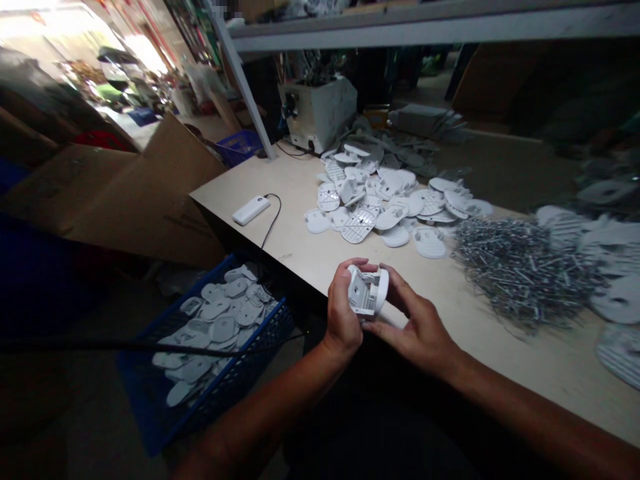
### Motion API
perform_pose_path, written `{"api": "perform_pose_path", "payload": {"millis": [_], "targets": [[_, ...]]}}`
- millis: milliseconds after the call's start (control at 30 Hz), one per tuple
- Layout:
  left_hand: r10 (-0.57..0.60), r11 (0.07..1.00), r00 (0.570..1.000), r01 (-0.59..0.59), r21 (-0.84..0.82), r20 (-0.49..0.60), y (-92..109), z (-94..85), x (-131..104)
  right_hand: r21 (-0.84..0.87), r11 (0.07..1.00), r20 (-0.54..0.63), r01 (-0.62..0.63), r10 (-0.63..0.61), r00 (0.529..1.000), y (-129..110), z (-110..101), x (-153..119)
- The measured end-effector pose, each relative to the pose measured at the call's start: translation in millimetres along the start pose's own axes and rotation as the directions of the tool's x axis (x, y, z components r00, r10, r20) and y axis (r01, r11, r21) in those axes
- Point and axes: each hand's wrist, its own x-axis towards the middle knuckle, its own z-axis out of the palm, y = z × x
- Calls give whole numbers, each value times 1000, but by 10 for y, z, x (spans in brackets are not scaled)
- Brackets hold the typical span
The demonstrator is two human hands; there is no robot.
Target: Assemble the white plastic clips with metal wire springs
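A white plastic bracket [367, 291], with two rounded plates and a hollow between them, is held up at the table's near edge. My left hand [343, 308] wraps round its left side. From the right, my right hand [417, 327] grips the same bracket, thumb low and fingers behind the outer plate. Beyond my hands lies a heap of similar white plastic parts [360, 223], some ribbed and some smooth. To the right of that heap is a tangled pile of thin metal pins [525, 267].
A blue crate [205, 400] of white parts stands low at left. On the table [300, 250] lie a white power bank [251, 210] with a black cable and more white plates [620, 297] at right. A cardboard box [145, 193] is behind; a shelf edge [425, 30] crosses overhead.
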Motion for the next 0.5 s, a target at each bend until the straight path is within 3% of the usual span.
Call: {"api": "perform_pose_path", "payload": {"millis": [167, 267, 367, 433, 500], "targets": [[-81, 992, 996, 78, 99, 25, -175, -252, 175, 54, 998, 61, -23, 20, 998, 304, -76, 97], [-136, 957, 988, 111, 266, 78, -254, -436, 265, -109, 994, 93, 1, 9, 996, 460, -210, 110], [-204, 907, 975, 153, 393, 92, -304, -561, 347, -289, 954, 200, 75, -16, 980, 539, -342, 145], [-224, 902, 973, 183, 392, 61, -333, -610, 422, -365, 925, 248, 107, -14, 969, 574, -430, 219], [-188, 910, 982, 181, 374, -17, -363, -644, 518, -445, 894, 193, 56, 35, 981, 611, -529, 320]]}}
